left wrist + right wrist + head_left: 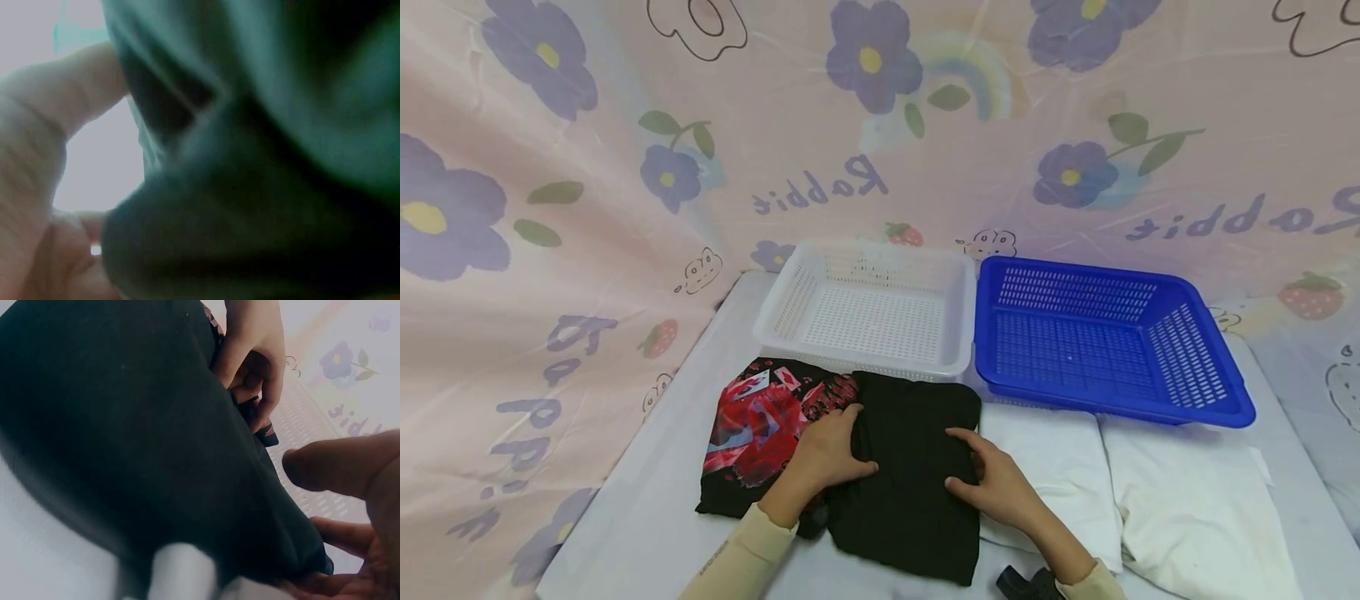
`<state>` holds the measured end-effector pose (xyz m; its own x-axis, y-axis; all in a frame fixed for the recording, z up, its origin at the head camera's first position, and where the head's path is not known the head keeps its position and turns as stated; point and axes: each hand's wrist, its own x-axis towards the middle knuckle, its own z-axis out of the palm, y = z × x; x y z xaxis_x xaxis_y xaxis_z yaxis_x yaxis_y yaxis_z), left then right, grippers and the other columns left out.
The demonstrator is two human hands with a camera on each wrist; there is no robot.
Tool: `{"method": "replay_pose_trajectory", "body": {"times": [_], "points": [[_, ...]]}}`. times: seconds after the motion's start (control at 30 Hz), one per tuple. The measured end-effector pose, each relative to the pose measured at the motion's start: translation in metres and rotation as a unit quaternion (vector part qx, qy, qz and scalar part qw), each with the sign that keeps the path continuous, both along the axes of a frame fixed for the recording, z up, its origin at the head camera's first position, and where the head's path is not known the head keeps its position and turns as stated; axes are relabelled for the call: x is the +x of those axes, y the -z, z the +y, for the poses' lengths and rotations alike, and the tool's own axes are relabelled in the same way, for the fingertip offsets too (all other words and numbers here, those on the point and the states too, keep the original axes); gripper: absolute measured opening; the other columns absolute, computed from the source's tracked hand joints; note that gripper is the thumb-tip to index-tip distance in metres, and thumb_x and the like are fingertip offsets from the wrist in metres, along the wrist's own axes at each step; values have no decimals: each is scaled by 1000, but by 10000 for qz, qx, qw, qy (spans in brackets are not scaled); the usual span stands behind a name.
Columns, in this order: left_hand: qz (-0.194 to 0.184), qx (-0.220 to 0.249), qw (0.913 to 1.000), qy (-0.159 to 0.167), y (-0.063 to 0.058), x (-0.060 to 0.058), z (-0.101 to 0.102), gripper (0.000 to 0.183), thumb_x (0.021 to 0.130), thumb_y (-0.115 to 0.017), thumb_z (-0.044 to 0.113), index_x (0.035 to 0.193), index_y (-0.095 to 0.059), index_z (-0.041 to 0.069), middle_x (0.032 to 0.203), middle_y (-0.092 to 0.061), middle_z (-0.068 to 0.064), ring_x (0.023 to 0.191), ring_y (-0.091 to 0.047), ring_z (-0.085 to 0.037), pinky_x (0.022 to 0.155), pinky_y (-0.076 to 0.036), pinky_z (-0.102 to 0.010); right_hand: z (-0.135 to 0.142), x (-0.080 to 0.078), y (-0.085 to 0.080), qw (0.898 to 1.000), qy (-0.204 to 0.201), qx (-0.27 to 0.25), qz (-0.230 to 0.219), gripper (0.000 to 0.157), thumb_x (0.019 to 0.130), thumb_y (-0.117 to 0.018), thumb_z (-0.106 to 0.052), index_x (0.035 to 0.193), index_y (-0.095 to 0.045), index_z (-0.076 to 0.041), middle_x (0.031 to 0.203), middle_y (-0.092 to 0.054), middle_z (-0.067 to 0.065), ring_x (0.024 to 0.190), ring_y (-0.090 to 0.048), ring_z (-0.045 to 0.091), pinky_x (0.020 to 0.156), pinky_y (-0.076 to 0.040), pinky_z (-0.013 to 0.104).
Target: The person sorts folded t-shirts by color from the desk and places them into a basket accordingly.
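A folded black garment [910, 475] lies in front of me, overlapping the edge of a folded black garment with a red print [752, 425]. My left hand [831, 450] rests where the two meet, its thumb stretched over the black cloth and its fingers toward the print. At the right edge of the black garment is my right hand [1000, 483], with thumb and forefinger spread apart. In the right wrist view, the right thumb [331, 465] stands off the cloth while other fingers touch its edge. Dark cloth [250, 200] fills much of the left wrist view, blurred.
Behind the garments stand a white perforated basket [767, 321] and a blue perforated basket [1120, 408], side by side. Folded white cloths [1052, 467] [1202, 508] lie to the right. A patterned curtain [925, 183] hangs behind the white table [617, 517].
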<state>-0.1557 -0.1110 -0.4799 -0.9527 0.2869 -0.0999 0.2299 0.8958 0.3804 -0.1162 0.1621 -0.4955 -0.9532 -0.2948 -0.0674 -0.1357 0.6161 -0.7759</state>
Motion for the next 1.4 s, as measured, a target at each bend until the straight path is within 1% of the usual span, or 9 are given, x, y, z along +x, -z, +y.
{"method": "replay_pose_trajectory", "body": {"times": [0.23, 0.4, 0.57, 0.73, 0.9, 1.03, 1.17, 1.3, 1.4], "points": [[19, -65, 9995, 294, -6, 1, 8, 83, 67, -85, 37, 136, -48, 9, 116, -65, -14, 103, -63, -30, 90, -50, -46, -1, -1, 1, 10000, 21, -17, 23, 66, 79, -78, -23, 138, -49, -19, 118, -64, 12, 90, -65, 13, 76, -52, 28], [89, -73, 9986, 515, -7, 0, 7, 77, 70, -83, 36, 135, -49, 16, 121, -64, -9, 105, -63, -26, 89, -51, -45, -2, -2, -1, 9998, 157, 15, 117, 66, 77, -80, -20, 136, -51, -20, 122, -61, 9, 94, -58, 15, 84, -49, 36], [69, 5, 9998, 169, -1, 2, -2, 80, 71, -78, 48, 137, -47, 16, 126, -62, -8, 109, -62, -25, 90, -51, -46, -3, -2, 0, 9994, 280, 18, 206, 68, 73, -82, -15, 135, -53, -19, 135, -56, 14, 111, -57, 23, 93, -47, 45], [160, -136, 9995, -236, 0, 3, -12, 84, 70, -74, 58, 137, -48, 14, 124, -62, -11, 107, -62, -28, 88, -52, -47, -4, -2, 1, 9992, 332, 16, 235, 69, 71, -82, -13, 134, -54, -18, 134, -55, 16, 109, -57, 24, 91, -48, 46], [235, -215, 9991, -266, 2, 1, -16, 86, 69, -75, 59, 138, -47, 16, 124, -62, -10, 105, -63, -28, 82, -53, -47, -3, -2, 2, 9993, 320, 18, 179, 69, 72, -82, -12, 135, -53, -18, 136, -54, 17, 116, -56, 29, 93, -48, 48], [164, 98, 9996, -220, 3, 1, -15, 85, 69, -79, 51, 138, -47, 14, 124, -62, -11, 107, -63, -28, 87, -52, -47, -4, -2, 3, 9995, 300, 18, 130, 69, 72, -82, -13, 135, -53, -19, 137, -53, 17, 118, -55, 30, 95, -46, 49], [176, 366, 9989, -249, -1, 3, -11, 80, 70, -84, 37, 136, -48, 10, 123, -62, -14, 109, -61, -30, 93, -50, -47, -3, -2, 3, 9994, 305, 63, 117, 69, 72, -82, -14, 135, -53, -20, 134, -55, 15, 106, -57, 23, 92, -47, 46], [502, 678, 9964, -106, -8, 6, -4, 68, 72, -84, 21, 130, -53, 6, 113, -63, -15, 104, -61, -30, 90, -51, -45, -3, -1, 3, 9994, 306, 46, 120, 69, 72, -82, -13, 135, -53, -20, 134, -55, 15, 105, -57, 22, 90, -48, 45], [544, 980, 9937, -54, -9, 9, 1, 59, 76, -81, 19, 128, -55, 5, 105, -64, -12, 96, -62, -26, 82, -52, -41, -3, -2, 3, 9995, 280, 23, 119, 69, 73, -82, -13, 135, -53, -20, 135, -55, 16, 106, -58, 22, 90, -49, 44]]}}
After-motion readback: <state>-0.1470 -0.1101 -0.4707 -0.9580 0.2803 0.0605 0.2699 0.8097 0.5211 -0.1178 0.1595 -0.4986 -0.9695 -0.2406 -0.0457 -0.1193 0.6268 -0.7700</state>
